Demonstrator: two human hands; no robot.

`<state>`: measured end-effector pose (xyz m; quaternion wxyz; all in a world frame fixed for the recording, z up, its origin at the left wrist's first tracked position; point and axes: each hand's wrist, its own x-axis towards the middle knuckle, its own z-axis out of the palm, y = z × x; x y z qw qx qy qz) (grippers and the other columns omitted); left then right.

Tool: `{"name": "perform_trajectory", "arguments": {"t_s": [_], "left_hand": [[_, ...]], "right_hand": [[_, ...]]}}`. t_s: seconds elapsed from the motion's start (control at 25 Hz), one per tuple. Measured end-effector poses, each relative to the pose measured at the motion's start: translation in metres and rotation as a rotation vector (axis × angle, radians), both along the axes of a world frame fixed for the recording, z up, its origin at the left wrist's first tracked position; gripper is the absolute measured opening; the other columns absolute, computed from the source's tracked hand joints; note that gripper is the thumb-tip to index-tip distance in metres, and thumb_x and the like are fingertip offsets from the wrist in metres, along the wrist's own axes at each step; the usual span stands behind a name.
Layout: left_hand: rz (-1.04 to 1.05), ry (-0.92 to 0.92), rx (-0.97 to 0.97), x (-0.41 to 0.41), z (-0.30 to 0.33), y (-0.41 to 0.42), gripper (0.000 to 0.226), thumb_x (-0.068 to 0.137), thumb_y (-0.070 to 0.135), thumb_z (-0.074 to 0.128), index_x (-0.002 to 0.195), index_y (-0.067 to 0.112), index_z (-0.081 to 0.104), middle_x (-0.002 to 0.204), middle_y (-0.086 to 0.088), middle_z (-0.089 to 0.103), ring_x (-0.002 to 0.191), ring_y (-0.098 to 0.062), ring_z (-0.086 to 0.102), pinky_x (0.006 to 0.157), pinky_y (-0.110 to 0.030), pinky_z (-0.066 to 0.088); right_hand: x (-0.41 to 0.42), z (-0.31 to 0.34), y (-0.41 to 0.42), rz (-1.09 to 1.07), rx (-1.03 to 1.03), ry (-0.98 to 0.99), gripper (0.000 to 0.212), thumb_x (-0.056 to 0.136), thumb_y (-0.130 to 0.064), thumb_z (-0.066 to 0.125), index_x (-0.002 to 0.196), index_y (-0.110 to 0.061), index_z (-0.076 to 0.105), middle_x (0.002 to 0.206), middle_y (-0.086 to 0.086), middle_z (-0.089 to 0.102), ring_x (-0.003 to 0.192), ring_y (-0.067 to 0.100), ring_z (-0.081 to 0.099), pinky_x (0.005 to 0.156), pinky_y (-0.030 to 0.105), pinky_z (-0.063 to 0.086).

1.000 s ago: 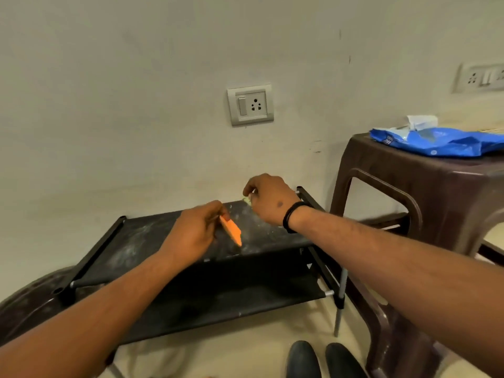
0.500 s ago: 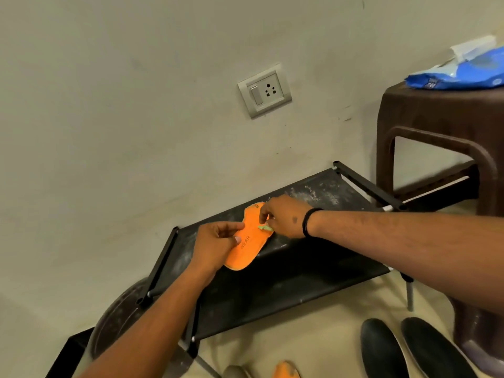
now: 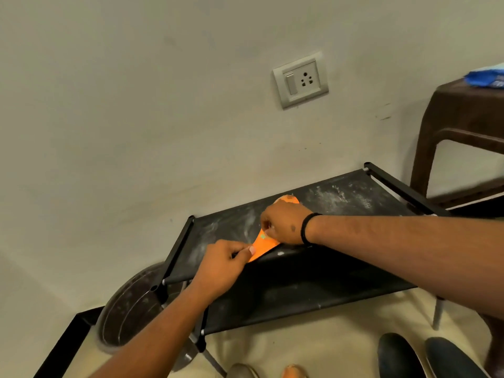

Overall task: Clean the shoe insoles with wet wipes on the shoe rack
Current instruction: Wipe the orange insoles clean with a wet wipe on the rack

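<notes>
An orange insole [image 3: 264,245] lies flat on the dusty top shelf of the black shoe rack [image 3: 354,197]. My left hand [image 3: 222,264] pinches its near end with thumb and fingers. My right hand [image 3: 285,222], with a black band at the wrist, presses down on the insole's middle and covers most of it. A small pale green bit shows under its fingers, likely a wet wipe [image 3: 262,236]; most of it is hidden. The insole's far tip [image 3: 289,198] peeks out beyond my right hand.
A brown plastic stool [image 3: 461,115] stands right of the rack with a blue wipes pack [image 3: 486,79] on top. Two dark insoles or shoes [image 3: 425,356] lie on the floor at lower right. A round dark pan [image 3: 128,306] leans at the rack's left. A wall socket [image 3: 300,79] is above.
The insole has gone from held edge-up above the shelf to lying flat on it. My right hand moved onto it and now presses on its middle. The view has swung left and down.
</notes>
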<state>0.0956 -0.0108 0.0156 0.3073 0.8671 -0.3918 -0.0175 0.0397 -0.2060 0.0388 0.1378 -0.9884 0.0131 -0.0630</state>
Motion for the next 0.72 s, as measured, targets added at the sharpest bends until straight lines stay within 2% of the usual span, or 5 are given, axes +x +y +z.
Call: {"name": "perform_trajectory", "arguments": {"t_s": [0.12, 0.2, 0.28, 0.44, 0.72], "left_hand": [[-0.12, 0.106, 0.008, -0.004, 0.001, 0.012, 0.027, 0.097, 0.041, 0.058, 0.11, 0.025, 0.077, 0.063, 0.016, 0.059, 0.058, -0.003, 0.052, 0.059, -0.018, 0.04], [-0.14, 0.053, 0.054, -0.002, -0.003, 0.014, 0.035, 0.097, 0.041, 0.059, 0.128, 0.027, 0.068, 0.113, 0.02, 0.07, 0.103, 0.007, 0.06, 0.089, -0.007, 0.042], [-0.132, -0.052, 0.089, 0.0, -0.007, 0.012, 0.038, 0.098, 0.039, 0.058, 0.134, 0.027, 0.063, 0.134, 0.016, 0.062, 0.119, 0.011, 0.048, 0.095, 0.002, 0.029], [-0.185, -0.154, 0.098, 0.002, -0.009, 0.01, 0.034, 0.101, 0.034, 0.054, 0.133, 0.029, 0.063, 0.131, 0.018, 0.063, 0.11, 0.021, 0.045, 0.094, 0.002, 0.028], [-0.218, -0.238, 0.198, -0.002, -0.002, 0.0, 0.037, 0.099, 0.048, 0.05, 0.126, 0.027, 0.067, 0.122, 0.011, 0.069, 0.106, -0.004, 0.057, 0.094, -0.025, 0.046]], "right_hand": [[0.016, 0.001, 0.002, 0.101, -0.055, 0.157, 0.013, 0.084, -0.02, 0.06, 0.084, -0.015, 0.072, 0.084, 0.002, 0.072, 0.076, 0.02, 0.065, 0.072, 0.036, 0.056], [0.026, 0.005, -0.01, 0.057, -0.164, 0.17, 0.01, 0.081, -0.018, 0.061, 0.079, -0.014, 0.07, 0.076, 0.004, 0.069, 0.069, 0.022, 0.061, 0.067, 0.037, 0.056], [0.032, -0.001, -0.018, -0.024, -0.209, 0.124, 0.008, 0.079, -0.015, 0.061, 0.081, -0.012, 0.068, 0.077, 0.006, 0.066, 0.07, 0.025, 0.06, 0.067, 0.038, 0.056], [0.028, -0.011, -0.01, 0.122, 0.016, 0.117, 0.014, 0.084, -0.013, 0.059, 0.072, -0.013, 0.067, 0.076, 0.003, 0.069, 0.072, 0.02, 0.064, 0.073, 0.035, 0.056], [0.03, -0.018, -0.024, 0.012, -0.022, 0.063, 0.01, 0.087, -0.016, 0.056, 0.082, -0.012, 0.064, 0.089, 0.009, 0.071, 0.082, 0.025, 0.065, 0.076, 0.039, 0.055]]}}
